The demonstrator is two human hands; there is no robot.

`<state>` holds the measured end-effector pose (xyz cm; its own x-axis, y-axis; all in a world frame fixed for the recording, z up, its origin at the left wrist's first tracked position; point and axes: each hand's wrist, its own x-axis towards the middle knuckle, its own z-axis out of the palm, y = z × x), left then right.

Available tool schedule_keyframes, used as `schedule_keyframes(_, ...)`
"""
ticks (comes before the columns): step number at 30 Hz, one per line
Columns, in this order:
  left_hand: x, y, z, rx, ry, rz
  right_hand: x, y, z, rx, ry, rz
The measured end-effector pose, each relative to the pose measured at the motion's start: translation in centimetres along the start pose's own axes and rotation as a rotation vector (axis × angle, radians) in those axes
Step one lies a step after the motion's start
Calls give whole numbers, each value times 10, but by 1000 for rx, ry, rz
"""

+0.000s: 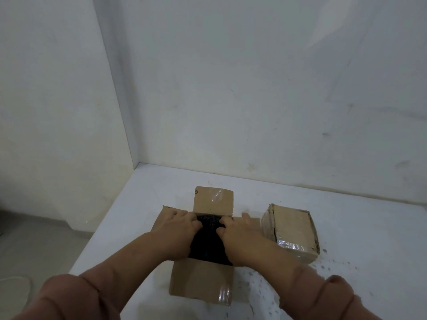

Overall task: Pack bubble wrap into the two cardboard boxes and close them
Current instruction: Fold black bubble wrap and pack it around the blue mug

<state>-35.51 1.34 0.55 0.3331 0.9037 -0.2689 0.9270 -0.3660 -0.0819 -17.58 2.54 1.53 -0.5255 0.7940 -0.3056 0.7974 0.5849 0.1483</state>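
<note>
While fingers [196,219] curl, left hand [182,228] and right hand [239,233] grip bubble wrap [210,247].

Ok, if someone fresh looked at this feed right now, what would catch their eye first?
The two hands, left hand and right hand, meeting on a wad of black bubble wrap inside the open cardboard box in the middle of the view, its flaps splayed outward. Just right of it sits a closed cardboard box, sealed with shiny tape, on the white table.
</note>
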Motion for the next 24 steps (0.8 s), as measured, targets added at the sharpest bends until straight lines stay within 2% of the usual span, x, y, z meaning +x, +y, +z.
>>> schedule_keyframes(5,9,10,-1,85,-63,44,6,-13,2,-74,-38,50)
schedule_keyframes(10,9,8,2,99,-71,58,6,-14,11,19,-51,61)
schedule_keyframes(14,6,5,-2,-137,-51,15,4,2,-5,223,-145,36)
schedule_keyframes(17,8,8,-3,-249,-61,26,6,0,-14,318,-112,68)
schedule_keyframes(19,12,10,-1,-158,-80,38,9,-10,-8,246,-92,53)
schedule_keyframes(24,21,18,9,-10,28,73,12,-18,11,202,-2,96)
